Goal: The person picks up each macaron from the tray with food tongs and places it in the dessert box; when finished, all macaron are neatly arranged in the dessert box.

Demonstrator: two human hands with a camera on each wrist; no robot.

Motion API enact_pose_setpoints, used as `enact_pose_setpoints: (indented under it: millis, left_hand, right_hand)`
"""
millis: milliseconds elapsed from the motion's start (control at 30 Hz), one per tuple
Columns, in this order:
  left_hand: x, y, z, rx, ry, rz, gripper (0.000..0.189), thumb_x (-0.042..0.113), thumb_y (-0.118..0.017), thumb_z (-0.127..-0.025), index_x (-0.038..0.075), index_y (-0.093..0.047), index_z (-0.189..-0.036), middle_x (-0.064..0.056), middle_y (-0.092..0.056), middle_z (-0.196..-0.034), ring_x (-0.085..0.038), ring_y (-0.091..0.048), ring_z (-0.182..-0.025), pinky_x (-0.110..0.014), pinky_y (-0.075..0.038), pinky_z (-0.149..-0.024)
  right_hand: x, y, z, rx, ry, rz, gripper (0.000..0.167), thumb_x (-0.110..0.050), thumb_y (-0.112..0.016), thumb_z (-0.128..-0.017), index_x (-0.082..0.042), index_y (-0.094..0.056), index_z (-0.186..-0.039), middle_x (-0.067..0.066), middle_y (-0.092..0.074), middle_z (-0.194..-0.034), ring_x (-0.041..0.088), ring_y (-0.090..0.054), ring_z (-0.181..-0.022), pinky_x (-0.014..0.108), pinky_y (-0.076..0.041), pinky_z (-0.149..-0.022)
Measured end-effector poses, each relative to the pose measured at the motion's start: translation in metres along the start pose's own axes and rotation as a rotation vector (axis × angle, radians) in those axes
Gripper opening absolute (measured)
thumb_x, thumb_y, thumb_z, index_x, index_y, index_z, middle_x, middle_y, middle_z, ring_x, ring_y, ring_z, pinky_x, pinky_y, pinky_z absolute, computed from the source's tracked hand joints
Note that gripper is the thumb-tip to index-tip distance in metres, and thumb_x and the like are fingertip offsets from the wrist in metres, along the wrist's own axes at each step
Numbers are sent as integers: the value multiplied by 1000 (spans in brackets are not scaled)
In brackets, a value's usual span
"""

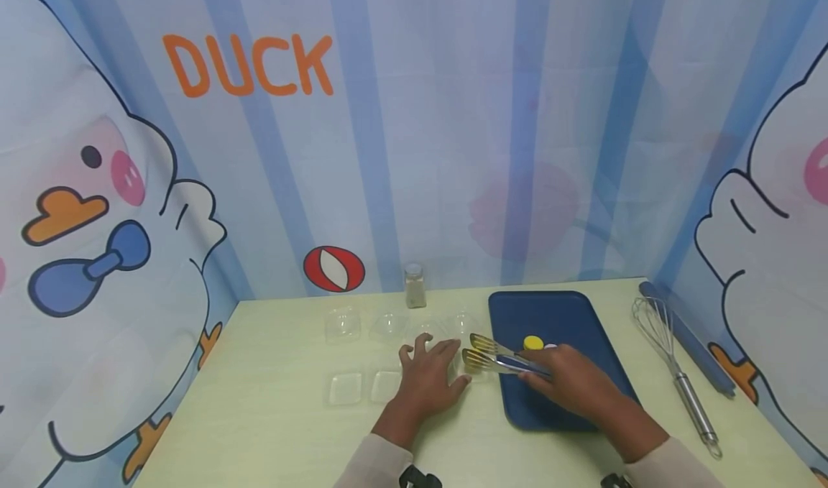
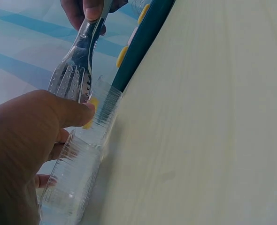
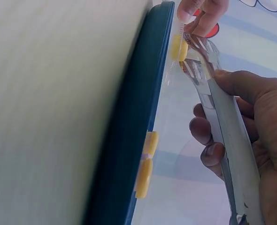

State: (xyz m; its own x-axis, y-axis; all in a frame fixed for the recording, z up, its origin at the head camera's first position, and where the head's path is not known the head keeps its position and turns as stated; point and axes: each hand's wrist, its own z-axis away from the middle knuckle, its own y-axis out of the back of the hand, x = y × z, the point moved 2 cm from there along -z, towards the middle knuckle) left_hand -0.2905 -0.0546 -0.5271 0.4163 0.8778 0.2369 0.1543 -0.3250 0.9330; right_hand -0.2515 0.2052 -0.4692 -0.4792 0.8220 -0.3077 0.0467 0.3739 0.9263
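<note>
My left hand (image 1: 428, 379) reaches over the clear plastic containers (image 1: 346, 389), its fingers spread. In the left wrist view, its thumb and fingers hold a clear container (image 2: 75, 180) from opposite sides. With my right hand (image 1: 576, 381) I grip metal tongs (image 3: 230, 136) with slotted heads, which stand slightly apart over the container area. A yellow round piece (image 3: 179, 48) is inside a clear container beside the tongs' tips. On the dark blue tray (image 1: 550, 412) lies another yellow piece (image 1: 533, 343), with a pale one partly hidden by my right hand.
More clear containers (image 1: 343, 325) stand in the back row. Behind them is a small glass jar (image 1: 415, 287). A whisk (image 1: 675, 373) and a blue-grey rod (image 1: 695, 351) lie right of the tray. A printed curtain (image 1: 440, 114) surrounds the pale table (image 1: 259, 416).
</note>
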Motion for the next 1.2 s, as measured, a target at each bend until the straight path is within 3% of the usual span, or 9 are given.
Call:
enact_pose_setpoints:
  millis: [133,433,633,833,1200]
  left_hand:
    - [0,0,0,1,0,3,62,50,-73,-99,23,-62,-153,4,-68,-153,-36,-49,-147,-68,-36,-113]
    - [-1,-2,-1,0,7,5,61,50,-73,-99,24,-62,-153,4,-68,-153,-36,-49,-147,-67,-36,-113]
    - [-1,-2,-1,1,6,4,62,51,-74,-98,23,-63,-153,4,-68,-153,-36,-49,-146,-66,-37,-113]
    - [0,-2,0,-1,6,-3,62,51,-74,-98,23,-63,-152,4,-68,-152,-35,-49,-146,-66,-37,-112]
    - [1,1,0,14,-7,-20,62,51,-73,-98,22,-63,-152,3,-69,-152,-35,-50,-144,-65,-38,-111]
  right_hand:
    - [-2,2,-3,-6,11,3,39,-24,-79,-100,-6,-77,-134,4,-83,-104,-2,-51,-68,28,-46,-65]
    - [-9,5,-7,-22,34,44,36,-27,-80,-100,-9,-79,-131,7,-84,-113,11,-73,-84,36,-55,-69]
    - [-12,7,-10,-43,39,80,35,-27,-81,-99,-9,-80,-128,5,-84,-110,11,-73,-83,37,-56,-71]
    - [-14,7,-12,-69,31,92,34,-27,-82,-98,-9,-81,-127,6,-84,-111,18,-78,-91,42,-63,-77]
    - [-13,7,-18,-73,52,86,33,-25,-83,-97,-8,-82,-125,6,-84,-108,20,-79,-91,41,-63,-75]
